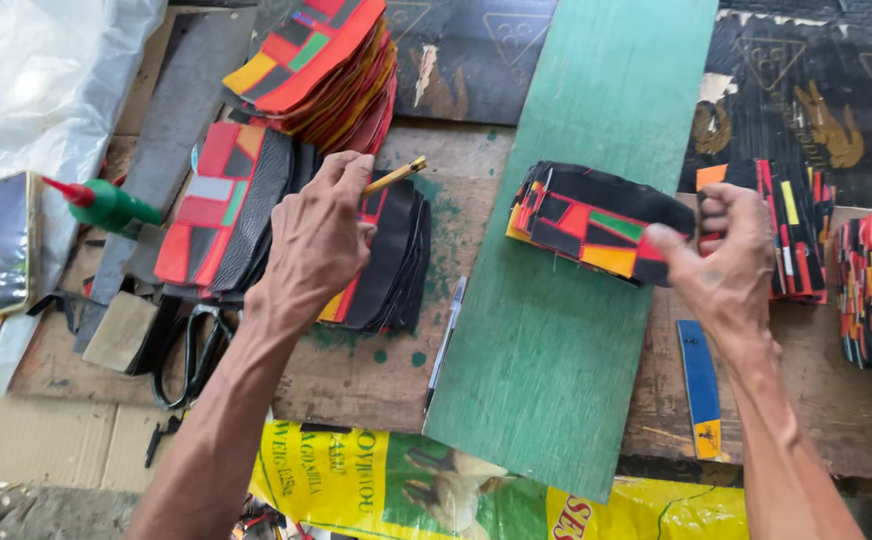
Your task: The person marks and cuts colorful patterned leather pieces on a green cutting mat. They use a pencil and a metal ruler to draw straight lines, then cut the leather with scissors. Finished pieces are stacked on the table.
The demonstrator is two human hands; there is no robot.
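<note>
Our right hand (731,262) gripped the patchwork stack (596,222) at frame centre-right, its long axis running leftward; our left hand (318,232) pinched a pencil (394,178).

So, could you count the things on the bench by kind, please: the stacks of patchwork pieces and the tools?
Stacks of patchwork pieces: 6, one in the right hand
Brush, in the left hand: 1
Scissors: 1
Glue bottle: 1
Pen: 1
Total: 10
</note>
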